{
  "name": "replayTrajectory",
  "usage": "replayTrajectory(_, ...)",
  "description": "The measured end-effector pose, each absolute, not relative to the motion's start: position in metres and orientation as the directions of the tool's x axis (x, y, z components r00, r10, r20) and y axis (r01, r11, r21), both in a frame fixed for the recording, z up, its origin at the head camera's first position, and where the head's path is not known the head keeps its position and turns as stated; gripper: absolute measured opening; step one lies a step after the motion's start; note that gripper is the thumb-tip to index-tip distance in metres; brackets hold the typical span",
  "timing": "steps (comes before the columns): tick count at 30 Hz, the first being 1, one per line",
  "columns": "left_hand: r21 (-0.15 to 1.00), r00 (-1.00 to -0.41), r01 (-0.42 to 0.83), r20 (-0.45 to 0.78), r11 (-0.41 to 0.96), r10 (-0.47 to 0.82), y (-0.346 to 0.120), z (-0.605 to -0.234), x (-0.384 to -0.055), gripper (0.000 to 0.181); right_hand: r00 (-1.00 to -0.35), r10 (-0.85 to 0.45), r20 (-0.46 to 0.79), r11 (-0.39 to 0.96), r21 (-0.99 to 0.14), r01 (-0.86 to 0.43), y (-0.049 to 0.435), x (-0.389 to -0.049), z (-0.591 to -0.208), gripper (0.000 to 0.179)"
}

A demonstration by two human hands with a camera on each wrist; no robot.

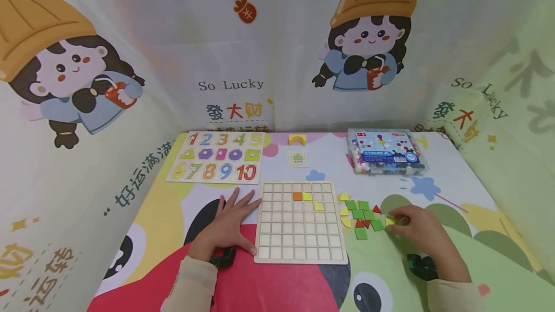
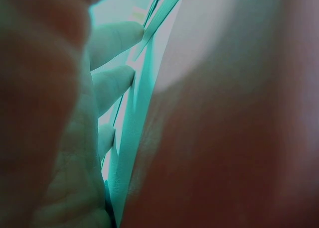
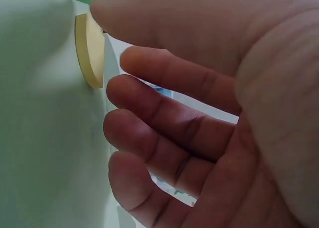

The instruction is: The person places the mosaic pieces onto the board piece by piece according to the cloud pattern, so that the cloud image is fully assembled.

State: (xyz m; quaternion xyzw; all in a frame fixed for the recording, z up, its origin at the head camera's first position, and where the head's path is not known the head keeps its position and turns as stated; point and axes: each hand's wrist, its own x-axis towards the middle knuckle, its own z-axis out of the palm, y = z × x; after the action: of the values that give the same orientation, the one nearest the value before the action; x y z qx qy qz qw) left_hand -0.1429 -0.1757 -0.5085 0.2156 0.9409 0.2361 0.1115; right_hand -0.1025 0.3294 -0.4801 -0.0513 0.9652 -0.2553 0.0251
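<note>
My left hand (image 1: 229, 225) lies with fingers spread at the left edge of a wooden grid board (image 1: 299, 228), its fingertips and thumb at the rim. On the board sit an orange square (image 1: 297, 196) and two yellow pieces, one a curved tile (image 1: 319, 206). My right hand (image 1: 419, 229) is low over the table at the right, thumb and index finger apart around a yellow curved tile (image 3: 89, 51). That tile appears to lie on the table near the thumb tip, without a visible pinch. Green squares (image 1: 368, 215), red triangles (image 1: 376, 209) and yellow tiles (image 1: 345, 221) lie between board and hand.
A number-and-shape puzzle board (image 1: 217, 158) lies at the back left. Behind the grid board are a small pattern card (image 1: 297, 159) and a yellow arch block (image 1: 297, 139). A clear plastic box (image 1: 386, 152) of coloured parts stands at the back right. Printed cloth walls (image 1: 277, 52) enclose the table.
</note>
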Motion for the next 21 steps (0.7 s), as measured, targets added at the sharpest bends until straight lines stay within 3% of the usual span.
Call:
replayTrajectory(9, 0.492, -0.883, 0.351, -0.109, 0.797, 0.456, -0.1756, -0.5083, -0.143, 0.128, -0.988, -0.15, -0.02, 0.86, -0.495, -0.121, 0.3253, -0.103, -0.4864, 0.024)
replayTrajectory(21, 0.492, -0.881, 0.358, -0.105, 0.794, 0.462, -0.1767, -0.5089, -0.1444, 0.129, -0.987, -0.159, -0.029, 0.866, -0.484, -0.126, 0.3237, -0.1031, -0.4873, 0.024)
